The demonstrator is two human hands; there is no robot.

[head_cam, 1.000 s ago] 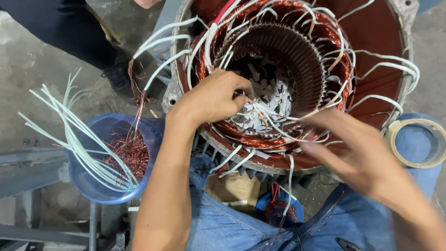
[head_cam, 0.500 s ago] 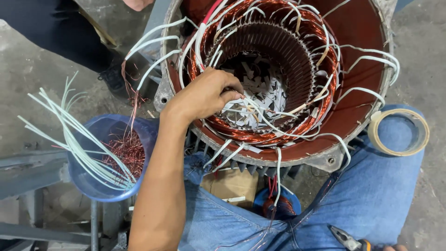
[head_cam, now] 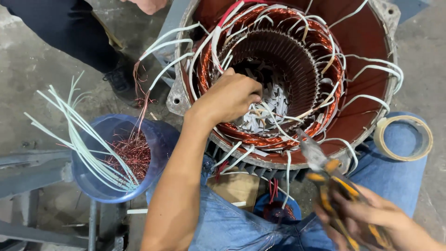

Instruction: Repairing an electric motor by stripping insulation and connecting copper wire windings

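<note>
Grey concrete floor lies under everything, and the big motor stator with its copper windings fills the top of the view, resting against the person's knees. The left hand sits at about 8 o'clock inside the bore, with fingers curled closed on the white insulated leads near the paper strips; this grip looks the same as half a second ago. What is new is the right hand: it is back in the picture at 5 o'clock, closed around pliers with yellow and black handles, and the tip points up toward the winding edge. Half a second ago only a tool handle showed at the bottom border, and one second ago this hand reached empty to the leads. I judge that the work turns from sorting by hand to cutting or pulling. At 9 o'clock the blue bucket with copper scraps stands unchanged, and the tape roll rests on the right knee.
</note>
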